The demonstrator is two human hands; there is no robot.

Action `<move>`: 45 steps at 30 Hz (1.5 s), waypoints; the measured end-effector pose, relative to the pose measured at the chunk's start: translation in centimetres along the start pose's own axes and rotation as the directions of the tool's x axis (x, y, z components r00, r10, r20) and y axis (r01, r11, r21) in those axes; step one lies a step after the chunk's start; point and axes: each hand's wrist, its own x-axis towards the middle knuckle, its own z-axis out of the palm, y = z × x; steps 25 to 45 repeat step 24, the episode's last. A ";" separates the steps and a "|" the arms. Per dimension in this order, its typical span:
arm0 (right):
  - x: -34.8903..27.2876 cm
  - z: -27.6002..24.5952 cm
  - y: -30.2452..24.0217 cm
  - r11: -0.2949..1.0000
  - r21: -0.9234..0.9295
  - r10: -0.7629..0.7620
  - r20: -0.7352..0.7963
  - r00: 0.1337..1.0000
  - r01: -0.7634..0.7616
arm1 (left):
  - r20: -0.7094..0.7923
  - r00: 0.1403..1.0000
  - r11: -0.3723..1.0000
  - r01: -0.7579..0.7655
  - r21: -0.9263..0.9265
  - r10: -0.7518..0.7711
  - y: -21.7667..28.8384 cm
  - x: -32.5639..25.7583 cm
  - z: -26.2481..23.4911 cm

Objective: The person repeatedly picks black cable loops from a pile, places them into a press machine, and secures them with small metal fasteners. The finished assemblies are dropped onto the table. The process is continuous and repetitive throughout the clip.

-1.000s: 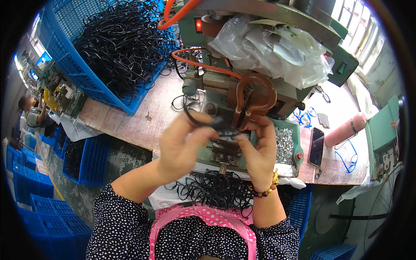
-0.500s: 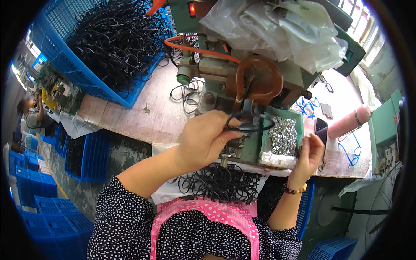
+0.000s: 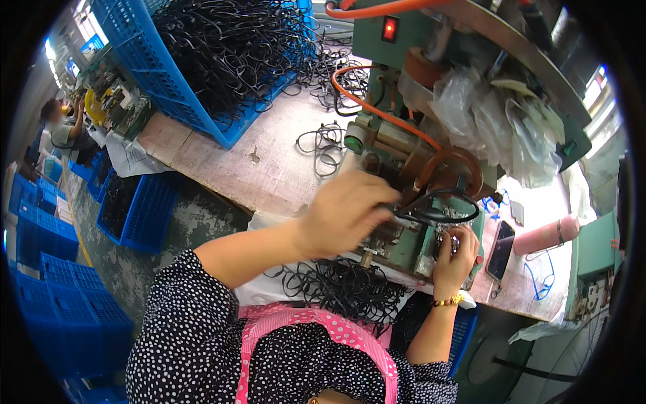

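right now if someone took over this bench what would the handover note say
Left hand: closed on a black cable loop, holding it at the front of the green bench machine.
Right hand: fingers in the tray of small metal parts beside the machine; whether it holds one cannot be told.
Pile of black loops lies on the lap; blue crate of loops up left.
Done: loop brought to the machine. Left: the loops on the lap and in the crate.

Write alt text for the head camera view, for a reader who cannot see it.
A person's left hand holds a black wire loop at a green bench machine, while the right hand picks at small metal parts. A blue crate holds more loops.
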 end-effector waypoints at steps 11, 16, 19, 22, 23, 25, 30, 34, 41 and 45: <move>-1.6 0.3 0.4 0.956 0.217 0.228 -0.123 0.966 -0.198 | 0.156 0.787 0.625 0.333 0.706 -0.597 -17.5 -10.1 -2.7; -1.5 0.3 0.5 0.958 0.245 0.177 -0.090 0.980 -0.151 | 0.187 0.648 0.560 0.436 0.704 -0.739 -13.7 -10.5 -6.5; -1.6 0.2 0.3 0.966 0.227 0.146 -0.077 0.986 -0.125 | 0.034 0.735 0.618 0.543 0.568 -0.677 -11.7 -10.0 -7.5; -1.5 -0.1 0.5 0.969 0.224 0.119 -0.067 0.991 -0.101 | 0.059 0.720 0.555 0.477 0.682 -0.691 -12.3 -9.3 -7.7; -1.6 0.0 0.6 0.955 0.260 0.164 -0.057 0.985 -0.144 | 0.060 0.698 0.529 0.481 0.699 -0.714 -12.7 -9.3 -7.5; -1.7 0.2 0.7 0.938 0.290 0.210 -0.047 0.977 -0.188 | 0.105 0.585 0.460 0.500 0.734 -0.804 -13.0 -9.3 -7.4; -1.7 0.2 0.7 0.938 0.290 0.210 -0.047 0.977 -0.188 | 0.105 0.585 0.460 0.500 0.734 -0.804 -13.0 -9.3 -7.4; -1.7 0.2 0.7 0.938 0.290 0.210 -0.047 0.977 -0.188 | 0.105 0.585 0.460 0.500 0.734 -0.804 -13.0 -9.3 -7.4; -1.7 0.2 0.7 0.938 0.290 0.210 -0.047 0.977 -0.188 | 0.105 0.585 0.460 0.500 0.734 -0.804 -13.0 -9.3 -7.4; -1.7 0.2 0.7 0.938 0.290 0.210 -0.047 0.977 -0.188 | 0.105 0.585 0.460 0.500 0.734 -0.804 -13.0 -9.3 -7.4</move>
